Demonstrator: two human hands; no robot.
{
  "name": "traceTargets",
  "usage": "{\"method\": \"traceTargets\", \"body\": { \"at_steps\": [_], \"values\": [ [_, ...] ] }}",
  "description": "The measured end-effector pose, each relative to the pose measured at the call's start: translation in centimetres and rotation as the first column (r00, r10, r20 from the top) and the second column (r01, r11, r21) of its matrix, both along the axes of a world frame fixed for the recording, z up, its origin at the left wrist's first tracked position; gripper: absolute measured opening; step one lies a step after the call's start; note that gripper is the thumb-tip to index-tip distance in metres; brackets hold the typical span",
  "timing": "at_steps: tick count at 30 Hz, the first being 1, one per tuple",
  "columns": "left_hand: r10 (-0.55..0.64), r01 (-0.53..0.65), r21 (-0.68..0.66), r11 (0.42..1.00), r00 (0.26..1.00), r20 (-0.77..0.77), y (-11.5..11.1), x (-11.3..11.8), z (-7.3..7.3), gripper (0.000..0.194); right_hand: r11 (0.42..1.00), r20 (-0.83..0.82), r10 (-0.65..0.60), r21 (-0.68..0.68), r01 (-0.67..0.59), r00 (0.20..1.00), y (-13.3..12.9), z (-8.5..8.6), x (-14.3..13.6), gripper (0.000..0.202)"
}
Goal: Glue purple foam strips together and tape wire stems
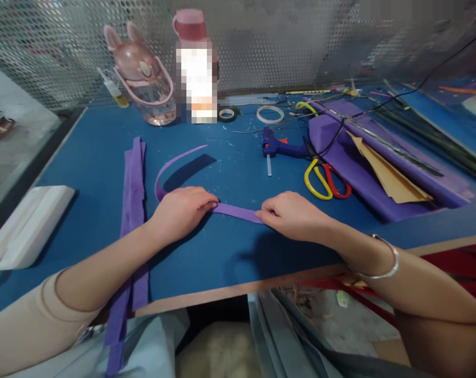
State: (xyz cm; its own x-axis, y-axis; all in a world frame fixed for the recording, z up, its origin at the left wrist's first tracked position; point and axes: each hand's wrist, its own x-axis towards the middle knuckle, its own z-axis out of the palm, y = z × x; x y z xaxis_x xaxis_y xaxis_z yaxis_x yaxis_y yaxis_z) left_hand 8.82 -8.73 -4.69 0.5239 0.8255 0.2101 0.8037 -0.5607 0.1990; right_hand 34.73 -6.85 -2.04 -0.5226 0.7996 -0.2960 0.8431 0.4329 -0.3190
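Observation:
A narrow purple strip [237, 210] is stretched between my two hands, just over the blue tabletop. My left hand [183, 212] pinches it, and the strip's loose far end curls up and back beyond that hand. On the other side, my right hand [291, 214] is closed on the strip's right end with thumb and fingers. More purple strips [133, 178] lie in a stack to the left, running under my left forearm and over the table's front edge. Whether the strip is paper, felt or fabric I cannot tell.
Scissors [319, 181] with yellow and red handles and a blue glue gun [283, 146] lie right of centre. Purple sheets [352, 173] cover the right side. Behind stand a pink-eared bottle [145, 79] and tape rolls [270, 114]. A white tissue pack [33, 226] is at left.

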Motion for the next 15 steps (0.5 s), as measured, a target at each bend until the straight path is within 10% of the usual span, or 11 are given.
{"method": "traceTargets", "body": {
  "at_steps": [15],
  "values": [
    [0.093,-0.100,-0.049,0.994,0.989,-0.117,-0.16,0.66,0.49,0.020,0.996,0.106,-0.051,0.080,0.042,0.993,0.02,-0.42,0.02,0.041]
  ]
}}
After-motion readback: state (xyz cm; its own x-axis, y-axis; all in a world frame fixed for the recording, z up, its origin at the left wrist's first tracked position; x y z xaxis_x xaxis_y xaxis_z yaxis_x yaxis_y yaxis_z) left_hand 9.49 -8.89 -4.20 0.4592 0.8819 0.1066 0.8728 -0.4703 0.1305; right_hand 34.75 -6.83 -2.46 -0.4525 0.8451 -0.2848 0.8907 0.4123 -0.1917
